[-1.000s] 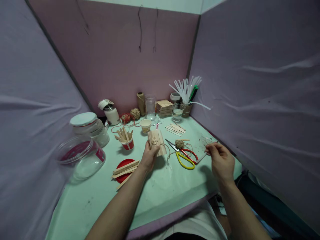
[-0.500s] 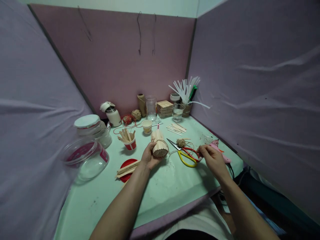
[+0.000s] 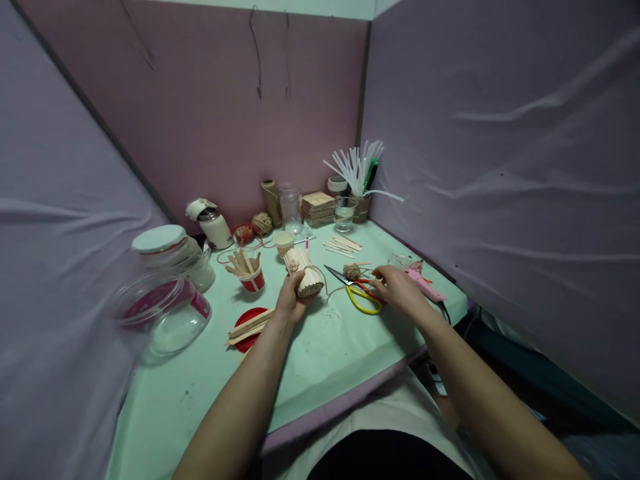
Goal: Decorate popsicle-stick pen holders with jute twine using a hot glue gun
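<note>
A cylinder covered with upright wooden craft sticks (image 3: 302, 267), with twine tied around it, is in my left hand (image 3: 291, 299). The fingers are wrapped around its lower left side, and it tilts with its scalloped end toward me. A loose twine tail runs from it to the right. My right hand (image 3: 397, 288) is over the red handle of the scissors (image 3: 364, 307), fingers curled together; what they pinch is hidden. The scissors lie on the table, blades pointing left, one handle loop yellow. Beside the blades sits a small twine ball (image 3: 352, 271).
A pink glue gun (image 3: 425, 285) lies right of my right hand. At left stand a paper cup of sticks (image 3: 251, 280), a red lid (image 3: 246, 344) under wooden strips, and a clear tub (image 3: 175, 333). Loose thin sticks (image 3: 344, 245) and a water glass (image 3: 345, 217) are farther back.
My right hand has moved left and forward over the scissors' handles. My left hand still holds the stick-covered cylinder, now turned slightly. The whole view has shifted a little.
</note>
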The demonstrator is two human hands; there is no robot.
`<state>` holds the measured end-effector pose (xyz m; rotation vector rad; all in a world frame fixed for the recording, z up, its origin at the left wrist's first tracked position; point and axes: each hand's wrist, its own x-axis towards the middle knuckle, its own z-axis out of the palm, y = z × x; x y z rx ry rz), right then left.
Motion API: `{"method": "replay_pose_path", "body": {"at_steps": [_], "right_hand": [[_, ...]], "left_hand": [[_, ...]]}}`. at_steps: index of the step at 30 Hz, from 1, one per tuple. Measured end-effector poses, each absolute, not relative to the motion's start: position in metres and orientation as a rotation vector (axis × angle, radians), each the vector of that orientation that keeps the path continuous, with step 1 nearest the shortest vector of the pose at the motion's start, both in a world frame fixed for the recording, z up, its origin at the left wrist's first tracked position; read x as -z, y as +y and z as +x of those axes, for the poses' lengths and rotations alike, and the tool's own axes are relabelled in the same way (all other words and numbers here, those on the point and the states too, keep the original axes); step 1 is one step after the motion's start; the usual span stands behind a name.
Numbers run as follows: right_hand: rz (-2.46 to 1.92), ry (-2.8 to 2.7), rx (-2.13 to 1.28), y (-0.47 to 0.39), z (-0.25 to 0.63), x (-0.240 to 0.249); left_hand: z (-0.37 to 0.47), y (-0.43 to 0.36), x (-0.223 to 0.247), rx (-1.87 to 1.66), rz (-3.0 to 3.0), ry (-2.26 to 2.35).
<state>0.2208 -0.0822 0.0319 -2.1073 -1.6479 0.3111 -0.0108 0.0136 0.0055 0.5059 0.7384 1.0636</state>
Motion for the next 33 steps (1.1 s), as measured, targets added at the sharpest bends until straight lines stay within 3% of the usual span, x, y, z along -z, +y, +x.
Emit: {"method": "replay_pose_path", "body": {"at_steps": [6, 23, 33], "right_hand": [[-2.211, -1.786, -0.302, -0.045, 0.215, -0.039], [-1.926, -1.853, -0.237, 0.064, 0.15, -0.034], [-2.173, -2.016, -0.178, -0.009, 0.185, -0.053]], "left_hand": [[-0.012, 0.015, -0.013, -1.117, 0.498, 0.724], [-0.013, 0.01, -0.017, -1.349, 0.645, 0.758], [-0.007, 0.011, 0.001, -1.483, 0.867, 0.845]]}}
